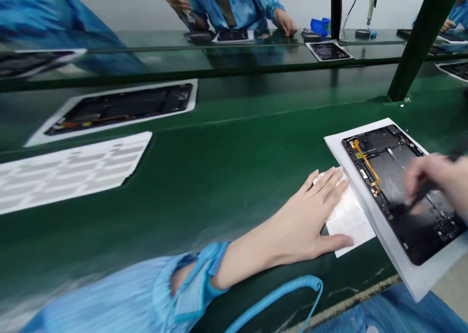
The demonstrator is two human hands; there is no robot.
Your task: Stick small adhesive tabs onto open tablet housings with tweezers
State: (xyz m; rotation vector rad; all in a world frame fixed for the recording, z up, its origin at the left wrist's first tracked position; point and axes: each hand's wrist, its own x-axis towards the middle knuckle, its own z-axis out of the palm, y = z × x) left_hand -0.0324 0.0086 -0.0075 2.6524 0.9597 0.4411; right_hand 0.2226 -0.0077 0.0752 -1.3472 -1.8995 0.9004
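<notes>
My left hand point(314, 216) lies flat, fingers stretched out, on a small white sheet point(353, 225) that looks glossy in places. Beside it an opened tablet point(398, 196), its black inside and orange flex cable showing, rests on a white foam-like sheet point(413, 279). Over the tablet my right hand point(435, 177) is closed around a dark slim tool point(426, 191), its tip low over the tablet's inside. Motion smears this hand and the tool, so the exact kind of tool and any contact are unclear.
A blue coiled cord point(281, 294) lies near the green bench's front edge. To the left are a white sheet with grey labels point(73, 172) and another opened tablet point(124, 106). A dark green post point(420, 45) rises behind. Co-workers in blue sleeves point(263, 4) sit across.
</notes>
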